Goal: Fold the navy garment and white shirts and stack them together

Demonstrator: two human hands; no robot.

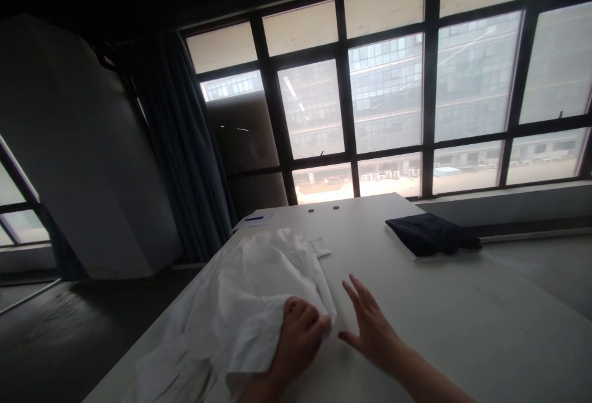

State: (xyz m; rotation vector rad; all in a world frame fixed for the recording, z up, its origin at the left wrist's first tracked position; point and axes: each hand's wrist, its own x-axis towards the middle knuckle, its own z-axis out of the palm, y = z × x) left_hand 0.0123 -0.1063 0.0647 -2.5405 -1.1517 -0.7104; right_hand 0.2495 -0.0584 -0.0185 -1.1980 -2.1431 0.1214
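Observation:
A rumpled white garment lies over the left side of the white table, its exact kind hard to make out among the folds. My left hand is closed on its right edge, fingers curled into the fabric, with a stiffer flap of the cloth beside the wrist. Just to the right, my right hand hovers over the tabletop, fingers spread and holding nothing. A small gap separates it from the garment.
On the table, a folded dark navy garment lies at the right. A blue pen rests on paper at the far left corner. Beyond stand a dark blue curtain and large windows.

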